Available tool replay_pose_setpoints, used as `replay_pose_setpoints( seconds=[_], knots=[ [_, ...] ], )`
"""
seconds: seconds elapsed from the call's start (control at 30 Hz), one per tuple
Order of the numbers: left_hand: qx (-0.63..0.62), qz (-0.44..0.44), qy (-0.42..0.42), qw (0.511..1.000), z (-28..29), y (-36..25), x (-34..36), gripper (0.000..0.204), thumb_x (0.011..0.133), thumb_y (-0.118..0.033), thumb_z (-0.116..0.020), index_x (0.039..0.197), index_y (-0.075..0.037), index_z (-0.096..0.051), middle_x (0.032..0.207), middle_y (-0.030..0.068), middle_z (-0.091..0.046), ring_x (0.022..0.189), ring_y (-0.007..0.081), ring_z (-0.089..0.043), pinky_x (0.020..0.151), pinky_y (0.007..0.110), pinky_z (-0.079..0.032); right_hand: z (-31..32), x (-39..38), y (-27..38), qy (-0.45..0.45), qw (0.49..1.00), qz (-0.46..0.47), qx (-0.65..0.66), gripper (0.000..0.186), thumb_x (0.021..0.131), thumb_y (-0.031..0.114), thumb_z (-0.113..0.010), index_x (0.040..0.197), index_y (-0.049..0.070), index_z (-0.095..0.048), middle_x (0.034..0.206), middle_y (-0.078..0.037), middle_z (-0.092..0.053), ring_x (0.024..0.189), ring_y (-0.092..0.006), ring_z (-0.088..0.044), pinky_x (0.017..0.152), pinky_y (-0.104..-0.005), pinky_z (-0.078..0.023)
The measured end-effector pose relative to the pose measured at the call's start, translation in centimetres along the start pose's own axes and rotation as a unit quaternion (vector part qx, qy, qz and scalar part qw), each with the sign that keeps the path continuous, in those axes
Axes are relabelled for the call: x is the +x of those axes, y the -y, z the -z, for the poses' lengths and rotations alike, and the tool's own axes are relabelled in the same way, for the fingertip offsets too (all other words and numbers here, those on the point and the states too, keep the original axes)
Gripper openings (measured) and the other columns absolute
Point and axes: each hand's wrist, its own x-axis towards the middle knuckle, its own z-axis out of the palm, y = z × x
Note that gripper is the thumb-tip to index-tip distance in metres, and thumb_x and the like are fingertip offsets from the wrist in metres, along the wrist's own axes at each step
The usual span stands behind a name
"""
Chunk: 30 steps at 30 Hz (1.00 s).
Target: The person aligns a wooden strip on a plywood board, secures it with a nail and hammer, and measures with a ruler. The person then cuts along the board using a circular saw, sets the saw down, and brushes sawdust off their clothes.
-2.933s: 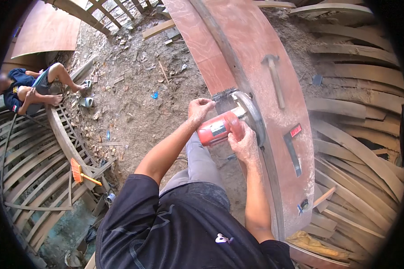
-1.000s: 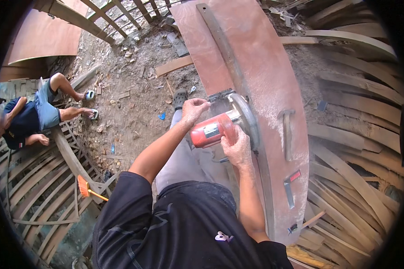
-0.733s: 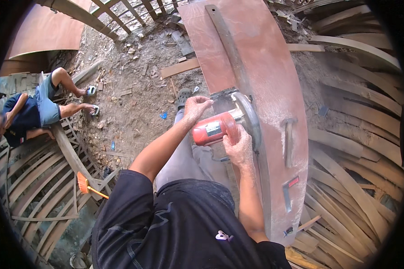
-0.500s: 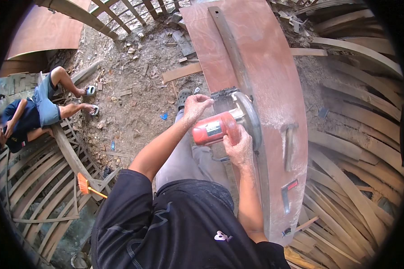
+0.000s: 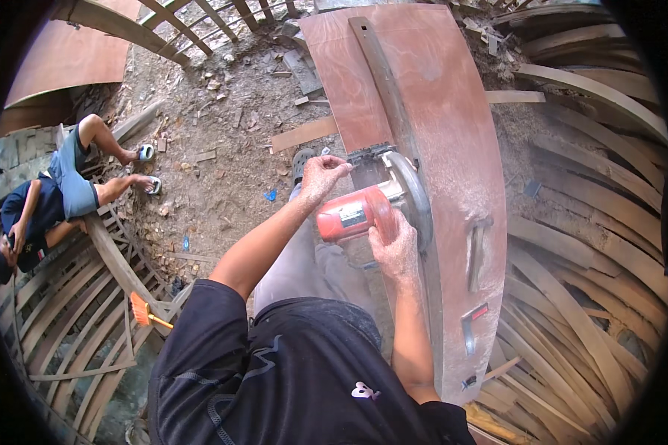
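A red circular saw (image 5: 345, 215) rests on a long reddish plywood sheet (image 5: 441, 111), at its left edge. My right hand (image 5: 395, 248) is wrapped round the saw's rear handle. At the front left corner of the saw's dark base plate (image 5: 367, 154), my left hand (image 5: 323, 178) is closed in a pinch, its fingertips at the plate. Ahead of the saw, a long narrow bar (image 5: 382, 74) lies lengthwise on the sheet. Pale sawdust coats both hands and part of the plywood. The saw's body hides the blade and the cut.
Right of my hand, a long narrow tool (image 5: 476, 252) and a smaller red-and-grey tool (image 5: 471, 326) lie on the sheet. Curved wooden ribs (image 5: 594, 178) fill the right side. Another person (image 5: 52, 200) sits at left, above an orange broom (image 5: 141, 308). Wood scraps litter the ground (image 5: 223, 133).
The saw, with both hands on it, has edged slightly forward along the plywood. My view has shifted a little. At left, the other person's head is a bit lower in view.
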Motion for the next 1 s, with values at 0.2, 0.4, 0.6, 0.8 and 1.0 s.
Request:
replay_pose_setpoints(
  seconds=[0.2,0.4,0.6,0.8,1.0],
  knots=[
    [0.063,-0.011,-0.014,0.998,1.2,-1.5,1.3,0.029,0.086,-0.023,-0.085,0.104,-0.001,-0.08,0.093,0.0075,-0.08,0.084,0.0119,-0.073,0.08,0.031,-0.058,-0.7,2.0,0.4,-0.008,1.0,0.024,-0.008,0.024,0.086,0.008,-0.071,0.106,-0.001,-0.064,0.087,-0.024,-0.071,0.091,-0.0417,-0.076,0.079,-0.0459,-0.057],
    [0.058,-0.002,-0.032,0.998,2.3,-3.3,2.7,0.03,0.086,-0.025,-0.085,0.103,-0.001,-0.081,0.091,0.0087,-0.08,0.083,0.0128,-0.074,0.078,0.031,-0.058,-1.3,4.0,1.6,-0.003,0.999,0.03,0.021,0.023,0.086,0.008,-0.071,0.106,-0.002,-0.064,0.088,-0.025,-0.071,0.092,-0.0432,-0.075,0.079,-0.0465,-0.057],
    [0.048,-0.007,-0.023,0.999,3.3,-5.4,5.4,0.027,0.085,-0.024,-0.084,0.098,0.0,-0.082,0.089,0.0094,-0.081,0.081,0.015,-0.076,0.079,0.032,-0.06,-2.0,6.9,2.1,-0.015,0.999,0.041,0.019,0.023,0.085,0.007,-0.071,0.105,-0.001,-0.064,0.087,-0.025,-0.071,0.093,-0.0437,-0.075,0.079,-0.0471,-0.056],
    [0.026,0.017,-0.027,0.999,4.5,-6.2,7.6,0.022,0.088,-0.02,-0.084,0.1,-0.002,-0.081,0.091,0.0069,-0.08,0.08,0.0119,-0.073,0.076,0.03,-0.059,-2.6,9.2,3.8,-0.009,0.999,0.027,0.016,0.023,0.084,0.007,-0.072,0.105,-0.001,-0.064,0.088,-0.025,-0.071,0.094,-0.0443,-0.075,0.079,-0.0469,-0.056],
    [0.032,0.004,-0.029,0.999,7.2,-7.6,11.3,0.023,0.088,-0.02,-0.084,0.102,-0.002,-0.08,0.093,0.0075,-0.08,0.083,0.0128,-0.074,0.078,0.031,-0.059,-3.5,13.2,6.8,-0.002,0.999,0.031,0.028,0.023,0.085,0.008,-0.072,0.106,-0.001,-0.065,0.09,-0.025,-0.072,0.095,-0.0413,-0.076,0.081,-0.0452,-0.057]
  ],
)
